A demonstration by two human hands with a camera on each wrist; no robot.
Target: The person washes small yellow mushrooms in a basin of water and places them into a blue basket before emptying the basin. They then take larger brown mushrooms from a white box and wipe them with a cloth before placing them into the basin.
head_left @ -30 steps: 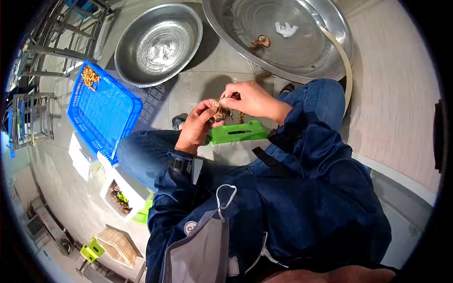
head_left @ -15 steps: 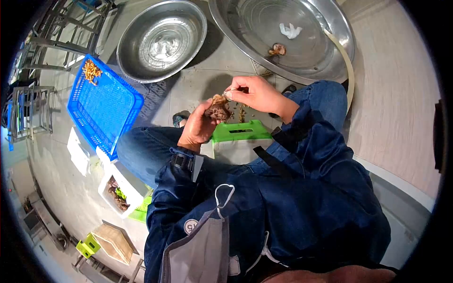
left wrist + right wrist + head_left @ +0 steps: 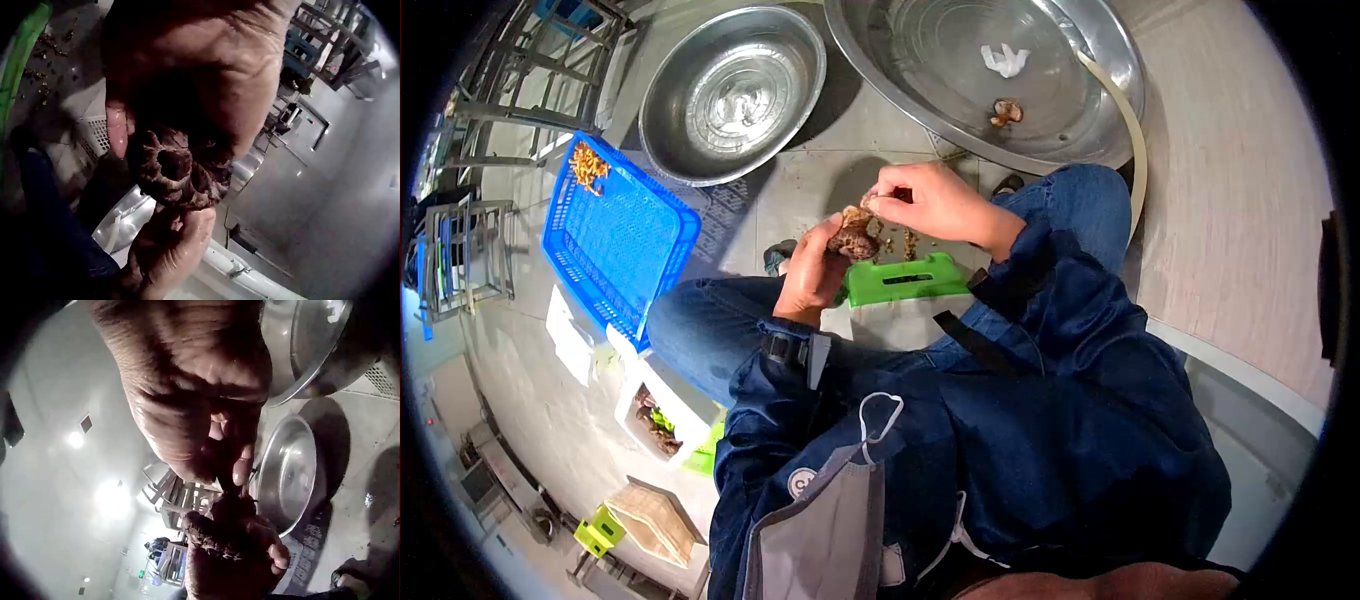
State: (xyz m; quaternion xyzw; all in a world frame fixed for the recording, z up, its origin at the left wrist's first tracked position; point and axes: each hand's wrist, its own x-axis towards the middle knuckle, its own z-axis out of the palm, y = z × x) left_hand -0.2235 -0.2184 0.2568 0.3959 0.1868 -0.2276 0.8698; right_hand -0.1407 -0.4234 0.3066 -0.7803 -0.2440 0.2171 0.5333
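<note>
My left hand grips a brown mushroom with a dark, cracked cap and a paler stem side. The left wrist view shows the cracked surface of the mushroom close up below the palm. My right hand has its fingers curled, and thumb and fingertips pinch at the pale stem end. In the right wrist view, the right hand meets the mushroom from above. The inside of the right hand is in shadow, so I cannot tell whether a small tool is held there too.
A large steel basin with a cut mushroom, white scrap and hose stands ahead. Left of it are a steel bowl and blue basket. A green-topped stool stands between the knees; a white box sits left.
The mushroom has been turned in the left hand, so its dark cap now shows more. The right hand stays at its stem end. The piece in the large basin has shifted right.
</note>
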